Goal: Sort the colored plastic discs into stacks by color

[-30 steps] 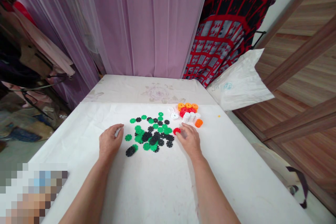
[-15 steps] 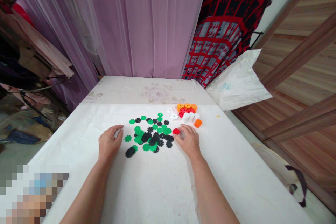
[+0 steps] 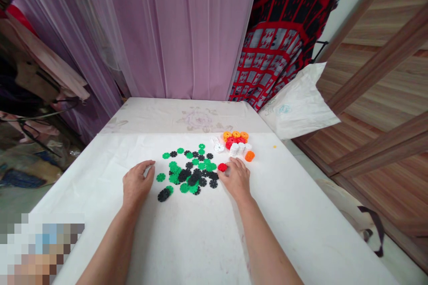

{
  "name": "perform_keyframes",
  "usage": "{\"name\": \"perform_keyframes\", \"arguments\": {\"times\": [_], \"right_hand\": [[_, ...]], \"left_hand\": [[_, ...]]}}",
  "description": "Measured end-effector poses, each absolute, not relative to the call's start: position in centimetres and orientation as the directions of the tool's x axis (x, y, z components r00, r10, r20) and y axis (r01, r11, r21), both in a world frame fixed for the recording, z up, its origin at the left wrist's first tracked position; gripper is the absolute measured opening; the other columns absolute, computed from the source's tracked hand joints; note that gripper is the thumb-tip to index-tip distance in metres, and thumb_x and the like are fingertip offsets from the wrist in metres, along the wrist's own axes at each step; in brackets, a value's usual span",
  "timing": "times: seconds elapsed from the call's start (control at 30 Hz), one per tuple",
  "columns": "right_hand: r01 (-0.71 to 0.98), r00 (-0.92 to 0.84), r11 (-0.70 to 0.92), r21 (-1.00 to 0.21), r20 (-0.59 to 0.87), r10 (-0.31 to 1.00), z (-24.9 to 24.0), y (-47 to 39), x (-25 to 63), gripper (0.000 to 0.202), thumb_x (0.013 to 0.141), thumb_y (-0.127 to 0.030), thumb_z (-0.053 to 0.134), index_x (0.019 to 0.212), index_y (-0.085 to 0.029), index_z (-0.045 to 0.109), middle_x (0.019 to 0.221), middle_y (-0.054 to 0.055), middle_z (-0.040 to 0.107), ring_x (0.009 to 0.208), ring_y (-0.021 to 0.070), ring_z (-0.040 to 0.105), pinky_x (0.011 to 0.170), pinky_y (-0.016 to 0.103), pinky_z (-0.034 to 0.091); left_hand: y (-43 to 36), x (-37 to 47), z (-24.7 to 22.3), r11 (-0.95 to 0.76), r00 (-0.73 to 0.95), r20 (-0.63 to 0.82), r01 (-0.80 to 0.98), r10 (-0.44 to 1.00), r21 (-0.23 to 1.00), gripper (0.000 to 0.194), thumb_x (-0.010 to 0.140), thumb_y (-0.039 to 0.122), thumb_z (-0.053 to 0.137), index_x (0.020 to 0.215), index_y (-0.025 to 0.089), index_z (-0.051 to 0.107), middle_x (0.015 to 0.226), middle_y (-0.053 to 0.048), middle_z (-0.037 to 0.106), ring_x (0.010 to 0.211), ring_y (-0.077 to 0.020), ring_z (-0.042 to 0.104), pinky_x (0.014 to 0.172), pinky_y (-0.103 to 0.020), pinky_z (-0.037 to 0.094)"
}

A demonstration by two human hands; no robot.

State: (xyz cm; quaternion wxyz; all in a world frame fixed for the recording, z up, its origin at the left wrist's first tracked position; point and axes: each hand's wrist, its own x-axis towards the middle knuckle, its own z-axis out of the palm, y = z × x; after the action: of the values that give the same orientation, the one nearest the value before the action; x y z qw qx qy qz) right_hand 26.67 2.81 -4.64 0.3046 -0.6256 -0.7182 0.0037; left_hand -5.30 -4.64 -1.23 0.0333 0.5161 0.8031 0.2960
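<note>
Green discs and black discs with notched edges lie in a loose heap at the middle of the white table. My left hand rests just left of the heap, thumb and fingers apart, holding nothing. On the heap's right side is my right hand, with its thumb and fingertips by a small red stack of discs; whether they grip it is too small to tell. Beyond this hand stand orange stacks, red stacks and white stacks, with another orange stack to their right.
The white-covered table has a floral strip at its far end, before a purple curtain. A white bag hangs over the right edge. A tiny yellow piece lies near that edge. Clothes hang at the left.
The view has shifted slightly. My right hand's fingers have drawn in a little around the red stack. My left hand and the heap look the same.
</note>
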Motion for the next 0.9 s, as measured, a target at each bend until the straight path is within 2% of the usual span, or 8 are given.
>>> {"name": "perform_keyframes", "arguments": {"times": [0.37, 0.6, 0.73, 0.9], "right_hand": [[0.911, 0.081, 0.133, -0.39, 0.487, 0.87, -5.1, 3.4, 27.6, 0.017, 0.075, -0.034, 0.064, 0.082, -0.021, 0.072, 0.127, 0.015, 0.066, 0.128, 0.0362, 0.05, 0.099, 0.052, 0.044], [0.914, 0.217, 0.04, -0.403, 0.57, 0.792, -5.4, 3.7, 29.7, 0.018, 0.077, -0.036, 0.059, 0.076, -0.022, 0.071, 0.121, 0.014, 0.068, 0.121, 0.0336, 0.052, 0.095, 0.049, 0.046], [0.915, 0.219, 0.029, -0.403, 0.554, 0.803, -5.4, 3.7, 29.7, 0.019, 0.077, -0.035, 0.059, 0.077, -0.021, 0.071, 0.119, 0.015, 0.069, 0.119, 0.0339, 0.053, 0.094, 0.05, 0.046], [0.904, 0.228, 0.023, -0.426, 0.528, 0.818, -5.3, 3.7, 29.6, 0.019, 0.077, -0.035, 0.059, 0.079, -0.021, 0.072, 0.12, 0.016, 0.068, 0.121, 0.0352, 0.052, 0.095, 0.051, 0.046]], "left_hand": [[-4.7, -5.4, -1.0, 0.289, -0.466, 0.261, 0.81, 0.846, 0.51, 0.038, 0.087, 0.044, 0.045, 0.104, 0.026, 0.075, 0.108, -0.005, 0.078, 0.101, -0.026, 0.07, 0.095, -0.039, 0.052], [-4.6, -5.5, -1.3, 0.275, -0.459, 0.28, 0.816, 0.843, 0.508, 0.038, 0.086, 0.044, 0.045, 0.102, 0.026, 0.075, 0.107, -0.005, 0.078, 0.097, -0.0262, 0.071, 0.092, -0.04, 0.053], [-4.5, -5.6, -1.3, 0.284, -0.458, 0.264, 0.816, 0.849, 0.503, 0.04, 0.086, 0.045, 0.045, 0.103, 0.025, 0.075, 0.107, -0.007, 0.078, 0.098, -0.0279, 0.07, 0.092, -0.042, 0.054], [-4.5, -5.8, -1.6, 0.261, -0.443, 0.291, 0.827, 0.848, 0.498, 0.036, 0.087, 0.043, 0.047, 0.103, 0.027, 0.075, 0.105, -0.005, 0.078, 0.1, -0.0258, 0.07, 0.093, -0.039, 0.053]]}}
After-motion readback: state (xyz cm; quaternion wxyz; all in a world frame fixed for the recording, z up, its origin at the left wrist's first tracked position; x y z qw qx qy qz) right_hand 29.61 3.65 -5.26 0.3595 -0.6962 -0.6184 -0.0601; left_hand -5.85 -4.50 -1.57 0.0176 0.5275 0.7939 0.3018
